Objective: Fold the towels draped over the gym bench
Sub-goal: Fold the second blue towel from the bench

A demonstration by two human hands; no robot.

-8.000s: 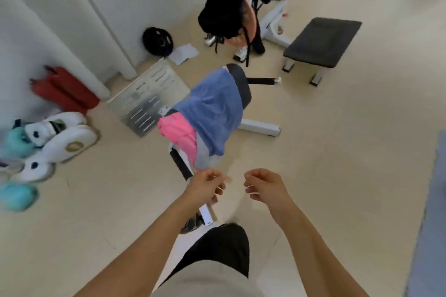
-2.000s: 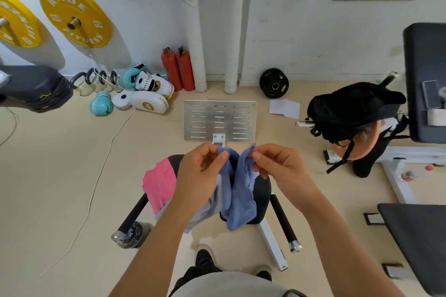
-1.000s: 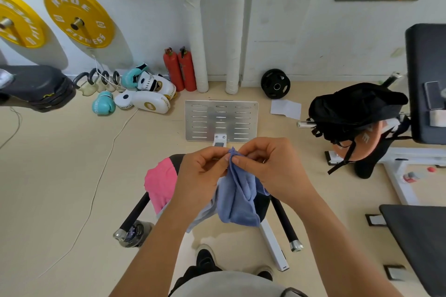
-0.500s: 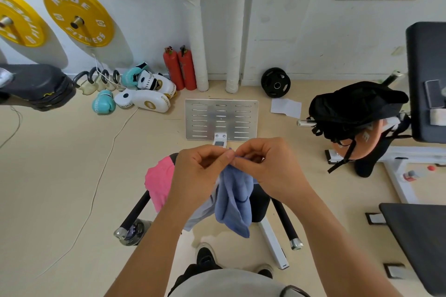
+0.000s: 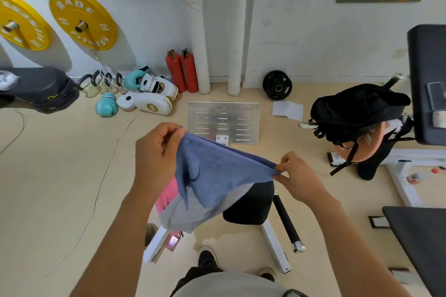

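The person holds a blue towel [image 5: 212,176] stretched between both hands above the gym bench [image 5: 251,202]. The left hand [image 5: 156,152] pinches the towel's left corner, thumb and curled fingers closed on the cloth, and sits a little farther and higher than the right. The right hand [image 5: 298,176] pinches the opposite corner between thumb and fingertips. The towel's top edge runs taut from one hand to the other, sloping down toward the right, and the rest hangs in a loose fold below it. A grey towel [image 5: 190,212] hangs beneath the blue one, over the bench's near left side, and a pink towel [image 5: 166,194] shows just left of it, partly hidden behind the left forearm. The bench's black pad is visible to the right of the hanging cloth, with a black bar [image 5: 287,222] angling out toward the near right. On the floor beyond the bench lies a slotted metal plate [image 5: 223,118]. Against the far wall stand two red fire extinguishers [image 5: 182,71], with white and teal boxing gloves [image 5: 142,99] to their left. Yellow weight plates [image 5: 82,19] hang on the wall at far left. A black backpack [image 5: 357,111] rests on equipment at right.
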